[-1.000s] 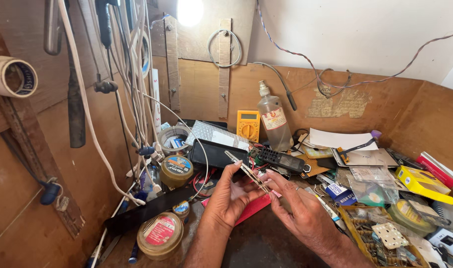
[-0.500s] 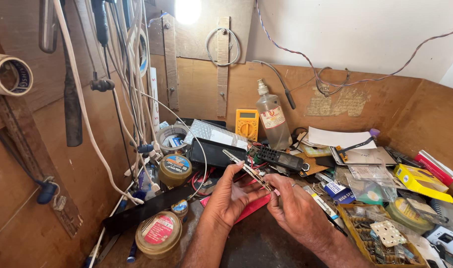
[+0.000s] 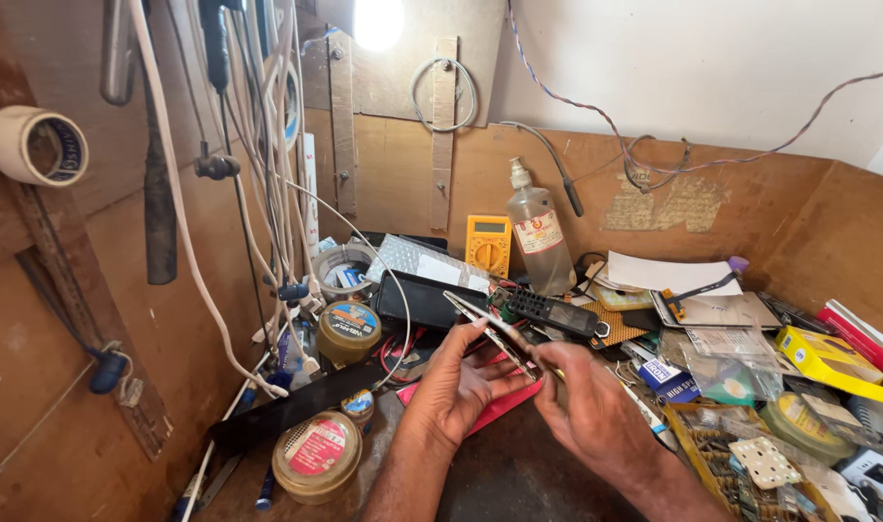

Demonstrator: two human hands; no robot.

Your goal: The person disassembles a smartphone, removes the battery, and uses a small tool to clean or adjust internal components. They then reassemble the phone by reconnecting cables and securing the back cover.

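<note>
head view | a thin metal strip (image 3: 490, 333) is pinched between the fingers of the left hand (image 3: 458, 387) and right hand (image 3: 596, 411), both closed on it, above the cluttered counter (image 3: 519, 474) | a yellow multimeter (image 3: 488, 244) and clear bottle (image 3: 538, 232) are seen behind, round tins (image 3: 316, 454) at left
</note>
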